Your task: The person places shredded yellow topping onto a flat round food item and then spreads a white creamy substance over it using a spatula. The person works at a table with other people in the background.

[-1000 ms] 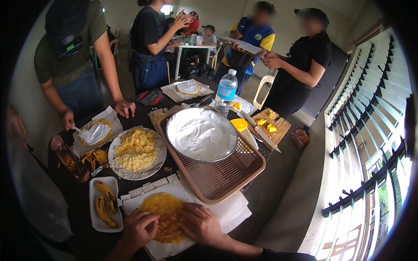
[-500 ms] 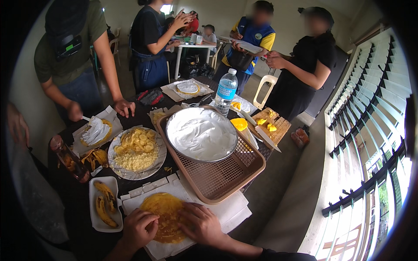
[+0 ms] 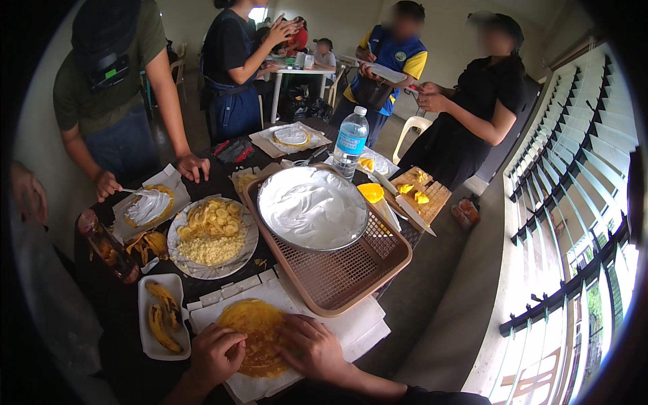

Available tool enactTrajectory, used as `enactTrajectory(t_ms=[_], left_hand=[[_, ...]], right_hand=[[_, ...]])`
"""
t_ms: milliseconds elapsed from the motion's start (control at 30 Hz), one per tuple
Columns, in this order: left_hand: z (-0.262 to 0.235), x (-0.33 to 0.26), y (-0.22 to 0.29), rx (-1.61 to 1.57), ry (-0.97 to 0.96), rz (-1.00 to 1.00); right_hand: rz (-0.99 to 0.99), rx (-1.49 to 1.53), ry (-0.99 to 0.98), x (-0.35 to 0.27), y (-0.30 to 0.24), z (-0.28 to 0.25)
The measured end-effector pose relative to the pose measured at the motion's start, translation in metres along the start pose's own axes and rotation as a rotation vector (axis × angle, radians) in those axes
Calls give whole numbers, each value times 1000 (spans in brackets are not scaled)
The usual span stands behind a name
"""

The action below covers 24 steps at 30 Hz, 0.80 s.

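Dark table (image 3: 201, 289) bears creamed cakes (image 3: 291, 135) upper center and left; curled left hand (image 3: 217, 352) and loose right hand (image 3: 314, 347) touch a bare cake (image 3: 255, 324), lower center.

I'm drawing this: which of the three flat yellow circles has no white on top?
The nearest circle, between the left hand and right hand: plain yellow-brown; the far circle and left circle have white tops.

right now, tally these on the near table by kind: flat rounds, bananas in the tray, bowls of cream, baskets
Flat rounds: 3 (one golden round under the left hand and right hand; two white-topped rounds)
Bananas in the white tray: 2
Bowl of white cream: 1
Brown basket: 1
Total: 7
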<state>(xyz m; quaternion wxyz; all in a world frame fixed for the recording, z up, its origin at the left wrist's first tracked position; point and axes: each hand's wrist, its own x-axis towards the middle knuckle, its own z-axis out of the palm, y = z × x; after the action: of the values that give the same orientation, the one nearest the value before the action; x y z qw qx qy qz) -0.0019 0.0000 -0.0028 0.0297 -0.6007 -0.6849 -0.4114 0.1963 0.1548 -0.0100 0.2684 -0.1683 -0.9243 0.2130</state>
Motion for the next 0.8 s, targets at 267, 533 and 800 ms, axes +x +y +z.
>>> enactTrajectory(t_ms=[267,533,800], left_hand=[[1,0,0,-9,6,-2],[0,-1,-1,-13,2,-1],[0,0,0,-9,2,2]], right_hand=[[1,0,5,0,0,0],[4,-22,7,1,-1,-1],[5,-27,7,2,-2,-3]])
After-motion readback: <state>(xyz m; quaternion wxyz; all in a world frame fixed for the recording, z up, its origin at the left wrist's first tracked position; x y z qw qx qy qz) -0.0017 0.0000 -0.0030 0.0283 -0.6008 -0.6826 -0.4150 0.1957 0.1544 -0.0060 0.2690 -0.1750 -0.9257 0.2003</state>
